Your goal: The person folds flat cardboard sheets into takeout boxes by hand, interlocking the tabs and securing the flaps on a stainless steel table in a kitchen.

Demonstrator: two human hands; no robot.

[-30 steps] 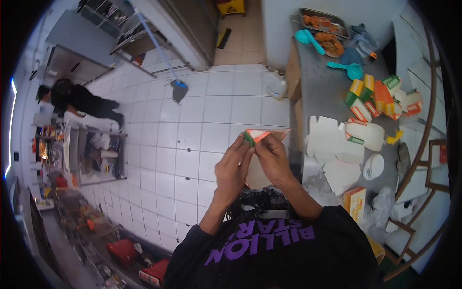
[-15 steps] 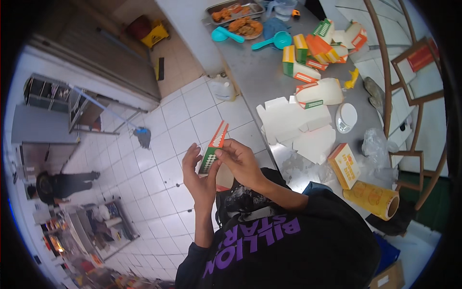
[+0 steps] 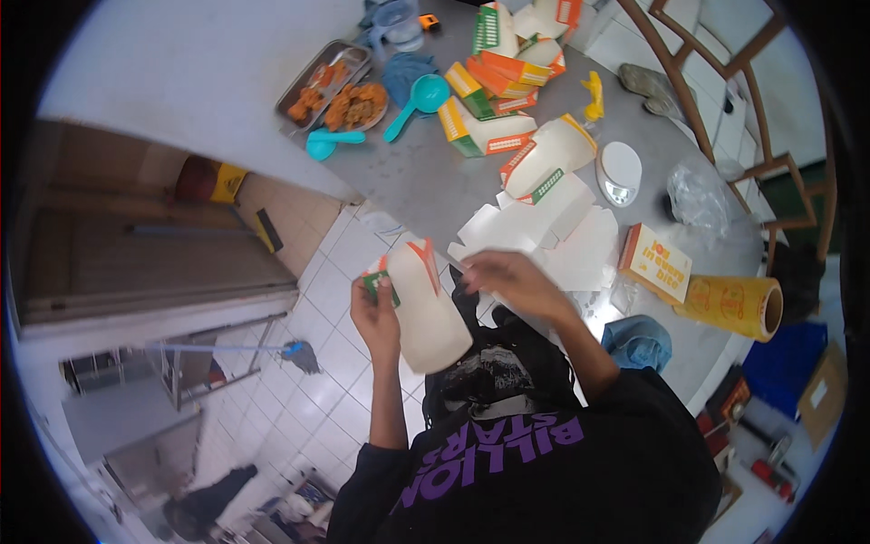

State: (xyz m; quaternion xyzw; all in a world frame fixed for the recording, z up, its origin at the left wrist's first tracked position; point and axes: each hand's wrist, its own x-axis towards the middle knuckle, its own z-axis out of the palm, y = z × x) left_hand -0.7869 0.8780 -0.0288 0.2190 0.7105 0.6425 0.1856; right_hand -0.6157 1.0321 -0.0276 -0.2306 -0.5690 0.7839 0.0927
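My left hand (image 3: 376, 317) grips a partly folded paper food box (image 3: 433, 322) by its green and orange side, thumb on the outside. The box's plain cream inner face shows, and its long end flap hangs toward my body. To its right, my right hand (image 3: 512, 279) is off the box, close to the table edge. Motion smears its fingers, so I cannot tell whether they hold anything. Just beyond that hand lies a stack of flat white carton blanks (image 3: 580, 249). A folded open box (image 3: 551, 156) sits at the stack's far side.
More folded boxes (image 3: 489, 127) are heaped at the back of the metal table (image 3: 390, 186). Fried food fills a tray (image 3: 313, 77) beside turquoise scoops (image 3: 426, 93). Rightward are a white scale (image 3: 619, 170), a printed box (image 3: 654, 263), a yellow film roll (image 3: 729, 304) and clear plastic (image 3: 698, 201).
My right hand has let go of the box and moved right, toward the flat blanks. The box has turned in my left hand, showing its cream inside. My view has swung toward the table.
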